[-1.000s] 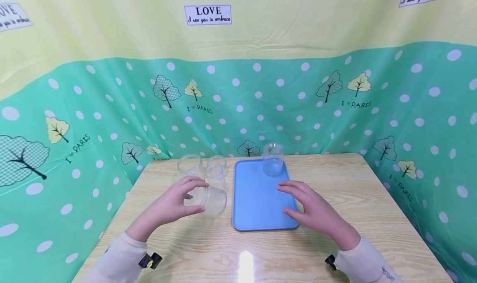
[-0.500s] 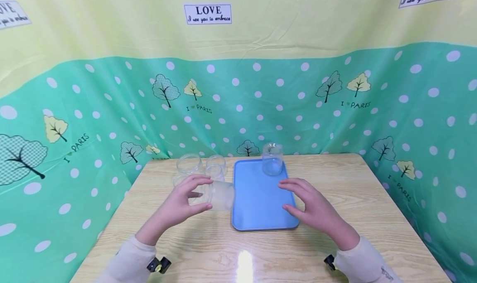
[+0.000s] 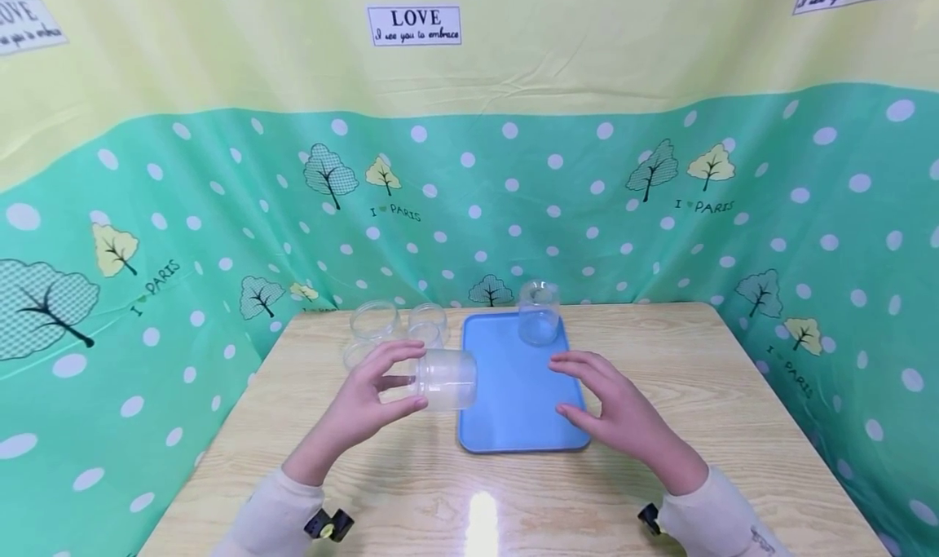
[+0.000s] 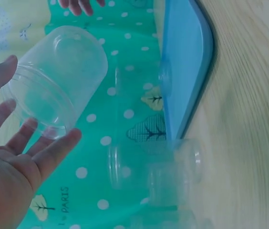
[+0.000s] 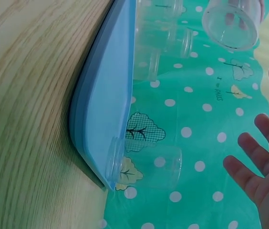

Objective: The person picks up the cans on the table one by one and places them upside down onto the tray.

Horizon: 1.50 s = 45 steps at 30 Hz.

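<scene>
My left hand (image 3: 363, 402) grips a clear plastic jar (image 3: 449, 380) by its rim end, thumb on one side and fingers on the other. The jar lies sideways in the air, its base pointing right over the left edge of a blue tray (image 3: 506, 422). In the left wrist view, the held jar (image 4: 77, 62) looks see-through, with nothing visible inside. Another clear jar (image 3: 539, 316) stands at the tray's far right corner. Above the tray's right edge, my right hand (image 3: 619, 414) holds nothing, its fingers relaxed and spread from the thumb.
Several more clear jars (image 3: 374, 320) stand on the wooden table (image 3: 396, 492) at the back left, partly hidden behind the left hand and held jar. A patterned green and yellow curtain (image 3: 469, 174) surrounds the table's back and sides.
My left hand has moved right with the jar, whose base now reaches over the tray's left edge. The jar has turned from slanting downward to nearly level. The right hand has barely moved.
</scene>
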Each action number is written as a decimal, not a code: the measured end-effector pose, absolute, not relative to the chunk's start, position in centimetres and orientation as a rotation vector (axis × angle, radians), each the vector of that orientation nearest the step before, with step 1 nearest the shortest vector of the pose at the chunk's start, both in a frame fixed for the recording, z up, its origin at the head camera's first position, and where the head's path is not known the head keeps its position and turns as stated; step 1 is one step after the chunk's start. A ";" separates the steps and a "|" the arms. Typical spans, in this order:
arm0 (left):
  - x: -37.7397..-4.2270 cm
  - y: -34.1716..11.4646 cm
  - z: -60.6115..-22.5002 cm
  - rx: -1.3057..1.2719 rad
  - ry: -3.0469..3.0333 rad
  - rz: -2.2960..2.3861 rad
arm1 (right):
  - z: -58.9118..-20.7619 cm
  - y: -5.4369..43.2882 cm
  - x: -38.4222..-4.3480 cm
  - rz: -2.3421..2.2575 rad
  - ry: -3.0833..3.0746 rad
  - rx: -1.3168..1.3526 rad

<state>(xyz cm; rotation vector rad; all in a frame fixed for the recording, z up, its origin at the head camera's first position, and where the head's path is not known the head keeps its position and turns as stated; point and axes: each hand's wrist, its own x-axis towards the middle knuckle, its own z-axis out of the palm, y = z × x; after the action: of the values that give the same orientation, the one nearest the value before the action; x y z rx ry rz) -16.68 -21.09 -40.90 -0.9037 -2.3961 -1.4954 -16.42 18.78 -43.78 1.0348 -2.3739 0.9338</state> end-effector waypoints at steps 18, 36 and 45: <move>-16.2 -19.4 -42.3 -0.998 -2.246 -1.607 | -43.7 18.7 -16.4 1.040 -2.238 1.092; -16.0 -17.9 -43.8 -1.135 -2.072 -1.677 | -43.7 18.3 -16.0 1.123 -2.298 1.161; -15.9 -17.3 -44.2 -1.183 -2.037 -1.692 | -43.8 18.1 -15.9 1.169 -2.280 1.204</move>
<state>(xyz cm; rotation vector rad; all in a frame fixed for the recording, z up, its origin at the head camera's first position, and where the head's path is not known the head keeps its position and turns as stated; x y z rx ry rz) -15.88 -17.25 -44.25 -1.1833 -2.0369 -1.6925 -15.89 18.12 -43.78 1.2035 -2.2803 1.1689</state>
